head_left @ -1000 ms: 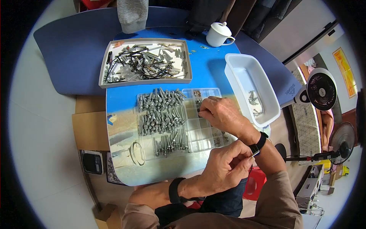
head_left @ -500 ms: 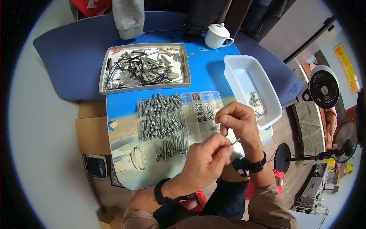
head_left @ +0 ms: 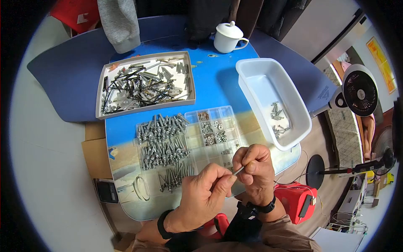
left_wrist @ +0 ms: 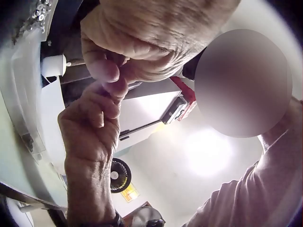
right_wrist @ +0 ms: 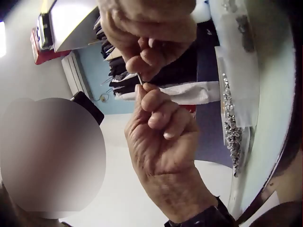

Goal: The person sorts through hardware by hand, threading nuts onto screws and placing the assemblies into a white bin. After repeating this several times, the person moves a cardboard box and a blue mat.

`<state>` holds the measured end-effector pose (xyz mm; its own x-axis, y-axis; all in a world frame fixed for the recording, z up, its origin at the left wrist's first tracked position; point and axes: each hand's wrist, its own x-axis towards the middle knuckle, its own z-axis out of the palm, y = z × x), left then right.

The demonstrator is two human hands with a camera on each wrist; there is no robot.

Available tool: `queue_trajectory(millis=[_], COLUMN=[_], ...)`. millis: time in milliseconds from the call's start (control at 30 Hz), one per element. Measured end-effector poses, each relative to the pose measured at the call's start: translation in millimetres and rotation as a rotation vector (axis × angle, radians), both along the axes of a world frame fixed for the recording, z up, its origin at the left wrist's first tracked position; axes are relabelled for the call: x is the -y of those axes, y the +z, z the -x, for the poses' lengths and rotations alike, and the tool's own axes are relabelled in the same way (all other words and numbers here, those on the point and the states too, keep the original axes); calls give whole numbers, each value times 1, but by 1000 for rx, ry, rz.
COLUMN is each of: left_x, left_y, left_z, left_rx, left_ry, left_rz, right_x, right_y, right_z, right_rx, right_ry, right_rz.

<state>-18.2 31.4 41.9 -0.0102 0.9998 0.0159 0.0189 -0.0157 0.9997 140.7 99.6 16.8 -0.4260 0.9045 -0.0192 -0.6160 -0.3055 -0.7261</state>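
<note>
In the head view my left hand pinches one end of a thin metal screw between thumb and forefinger. My right hand grips the other end with its fingertips, which hide that end. The bare shank shows between the two hands in the right wrist view. Both hands are held over the near right edge of a clear compartment box. Several rows of screws fill its left half. Small nuts and washers lie in some right-half compartments.
A shallow white box lid of mixed screws and plugs stands at the back left. To the right is a white plastic tub with a few screws. A lidded white cup stands at the back, and a fan beyond the tub.
My right hand has drawn back from the nut compartments toward me and met the left hand. The left hand kept its pinch on the screw and moved left; both hands now hold it.
</note>
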Motion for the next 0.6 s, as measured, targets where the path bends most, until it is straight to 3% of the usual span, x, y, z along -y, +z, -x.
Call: queue_trajectory(millis=[267,600], left_x=[-2,-3], left_y=[-11,0], left_z=[-7,-15], left_rx=[-226,33], left_ry=[85,1], left_rz=[-159,62], right_x=[0,0], right_y=[-6,-7], right_z=[-5,-19], right_rx=[40,18], right_ry=[6,37], right_rz=[-39,-138])
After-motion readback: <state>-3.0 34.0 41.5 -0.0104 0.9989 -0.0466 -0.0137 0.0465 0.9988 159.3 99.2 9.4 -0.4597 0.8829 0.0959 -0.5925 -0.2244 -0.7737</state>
